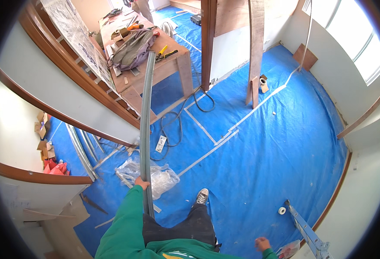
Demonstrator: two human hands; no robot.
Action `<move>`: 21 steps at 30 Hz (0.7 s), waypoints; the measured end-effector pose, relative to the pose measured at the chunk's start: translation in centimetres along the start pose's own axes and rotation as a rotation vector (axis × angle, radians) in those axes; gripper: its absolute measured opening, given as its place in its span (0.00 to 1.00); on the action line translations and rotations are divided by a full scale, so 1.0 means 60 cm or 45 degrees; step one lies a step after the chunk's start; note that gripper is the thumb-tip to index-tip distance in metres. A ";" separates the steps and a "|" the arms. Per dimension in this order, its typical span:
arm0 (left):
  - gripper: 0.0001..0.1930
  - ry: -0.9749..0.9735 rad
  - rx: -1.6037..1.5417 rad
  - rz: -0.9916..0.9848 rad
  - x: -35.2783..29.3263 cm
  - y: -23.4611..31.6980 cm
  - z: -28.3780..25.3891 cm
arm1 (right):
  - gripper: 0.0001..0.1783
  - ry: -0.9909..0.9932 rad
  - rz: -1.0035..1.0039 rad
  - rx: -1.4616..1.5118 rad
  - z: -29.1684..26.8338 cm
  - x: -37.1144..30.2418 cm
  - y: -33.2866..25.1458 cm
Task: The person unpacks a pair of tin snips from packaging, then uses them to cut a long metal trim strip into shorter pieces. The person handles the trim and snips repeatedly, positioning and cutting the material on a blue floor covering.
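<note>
A long grey metal stud stands tilted in front of me. Its lower end comes down beside my left thigh, and its upper end reaches the edge of the wooden workbench. My left hand is closed around its lower part. Clear plastic wrapping lies crumpled on the floor just beyond that hand. My right hand hangs low at the right with nothing in it, its fingers loosely bent and apart. The nearest things to it are a blue stepladder and a white tape roll.
Blue sheeting covers the floor. A power strip and black cable lie ahead. The bench carries a grey bag and yellow-handled snips. More metal studs lie through the left doorway. A wooden board stands upright ahead.
</note>
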State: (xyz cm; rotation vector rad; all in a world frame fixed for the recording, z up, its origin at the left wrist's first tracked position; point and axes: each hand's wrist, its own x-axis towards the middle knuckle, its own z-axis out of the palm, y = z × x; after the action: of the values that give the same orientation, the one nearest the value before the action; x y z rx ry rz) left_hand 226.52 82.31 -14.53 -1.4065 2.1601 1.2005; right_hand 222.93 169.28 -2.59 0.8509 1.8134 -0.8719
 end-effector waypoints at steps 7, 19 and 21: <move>0.30 0.085 0.059 0.008 -0.098 -0.007 -0.079 | 0.31 -0.165 -0.474 -0.415 0.236 0.117 -0.130; 0.49 -0.095 -0.177 0.090 -0.239 0.075 -0.108 | 0.44 -0.708 -1.338 -0.112 0.583 -0.188 -1.117; 0.52 -0.073 -0.258 0.106 -0.224 0.055 -0.095 | 0.49 -0.743 -1.368 -0.061 0.617 -0.250 -1.211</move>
State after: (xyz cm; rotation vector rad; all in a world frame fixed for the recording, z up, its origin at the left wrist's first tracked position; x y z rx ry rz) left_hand 231.18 86.71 -1.02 -1.3516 2.1268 1.5083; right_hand 183.31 98.38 14.01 -0.4940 1.6624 -1.5136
